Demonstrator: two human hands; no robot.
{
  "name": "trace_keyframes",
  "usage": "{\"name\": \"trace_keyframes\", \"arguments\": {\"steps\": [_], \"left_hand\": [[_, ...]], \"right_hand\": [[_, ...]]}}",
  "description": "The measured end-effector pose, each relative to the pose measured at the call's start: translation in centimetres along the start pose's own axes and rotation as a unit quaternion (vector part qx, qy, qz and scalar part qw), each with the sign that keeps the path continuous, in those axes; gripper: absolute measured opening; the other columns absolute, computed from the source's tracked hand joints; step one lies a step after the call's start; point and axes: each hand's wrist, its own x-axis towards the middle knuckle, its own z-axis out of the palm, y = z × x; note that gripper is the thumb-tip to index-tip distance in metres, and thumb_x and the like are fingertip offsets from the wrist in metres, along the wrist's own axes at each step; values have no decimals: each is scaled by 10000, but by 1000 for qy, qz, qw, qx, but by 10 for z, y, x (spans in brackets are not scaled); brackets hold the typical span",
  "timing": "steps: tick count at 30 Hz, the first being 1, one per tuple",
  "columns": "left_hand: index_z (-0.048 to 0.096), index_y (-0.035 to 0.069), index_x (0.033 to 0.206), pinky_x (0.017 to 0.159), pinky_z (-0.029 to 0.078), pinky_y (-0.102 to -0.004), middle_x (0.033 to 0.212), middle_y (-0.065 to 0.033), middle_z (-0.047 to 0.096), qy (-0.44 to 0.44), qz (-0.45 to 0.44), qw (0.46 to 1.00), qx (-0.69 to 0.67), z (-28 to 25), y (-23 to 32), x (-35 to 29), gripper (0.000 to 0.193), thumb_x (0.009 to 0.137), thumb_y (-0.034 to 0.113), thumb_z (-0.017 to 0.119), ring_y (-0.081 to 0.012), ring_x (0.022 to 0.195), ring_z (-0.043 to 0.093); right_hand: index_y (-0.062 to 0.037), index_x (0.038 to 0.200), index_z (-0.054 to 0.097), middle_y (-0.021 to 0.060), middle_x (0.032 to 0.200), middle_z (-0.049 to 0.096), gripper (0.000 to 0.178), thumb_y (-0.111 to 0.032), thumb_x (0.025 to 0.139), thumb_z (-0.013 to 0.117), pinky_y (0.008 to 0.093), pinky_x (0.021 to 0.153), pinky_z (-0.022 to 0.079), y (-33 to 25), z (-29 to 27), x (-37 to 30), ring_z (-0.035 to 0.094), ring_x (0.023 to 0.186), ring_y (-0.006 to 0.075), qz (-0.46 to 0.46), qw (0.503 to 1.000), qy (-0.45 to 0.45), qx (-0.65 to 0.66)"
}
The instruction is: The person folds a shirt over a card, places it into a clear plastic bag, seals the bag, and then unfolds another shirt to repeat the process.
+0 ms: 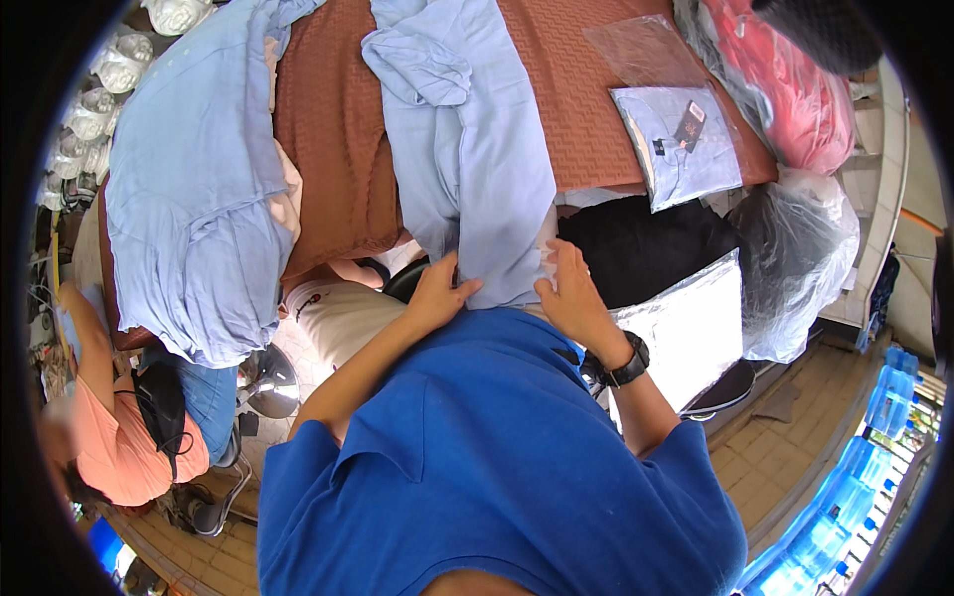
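A light blue shirt [502, 159], partly folded into a long strip, lies on the brown-covered table and hangs over its near edge toward me. My left hand [438, 295] is at the left side of its hanging lower end, thumb and fingers closed on the cloth. At the right side of the same end, my right hand [578, 303], with a black watch on the wrist, holds the cloth edge between thumb and fingers. Some fingertips are hidden behind the fabric. A small whitish patch, too blurred to name, shows by my right fingers.
A pile of light blue shirts [199, 179] lies at the left. On the right are a bagged folded shirt [686, 149] with a dark tag, clear plastic bags [795, 263] and red bagged goods [785, 89]. A person in an orange top [149, 437] sits at the left.
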Motion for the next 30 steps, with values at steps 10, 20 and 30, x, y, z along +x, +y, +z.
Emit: {"name": "trace_keyframes", "arguments": {"steps": [10, 20, 30], "left_hand": [[482, 23, 1019, 663, 430, -275, 810, -65, 569, 59, 35, 997, -28, 3, 35, 14, 231, 905, 68, 677, -92, 734, 501], [452, -41, 1190, 728, 471, -319, 1005, -122, 584, 185, -94, 977, 42, -7, -23, -4, 486, 857, 172, 736, -184, 798, 593], [561, -63, 1264, 941, 459, -322, 1159, -122, 662, 80, -14, 966, -247, -27, 18, -26, 539, 967, 386, 602, -195, 1070, 615]], "right_hand": [[64, 1236, 504, 199, 1089, 609, 638, -312, 805, 787, 371, 848, 493, 71, -29, 99, 608, 981, 315, 41, 963, -212, -159], [125, 1337, 417, 213, 1281, 561, 727, -108, 764, 799, 343, 1003, 436, 68, 13, 121, 546, 1189, 262, 205, 904, -213, 310], [54, 1214, 595, 63, 1011, 676, 503, -285, 877, 750, 275, 816, 488, 10, -42, 71, 609, 936, 119, 104, 930, -257, 239]]}}
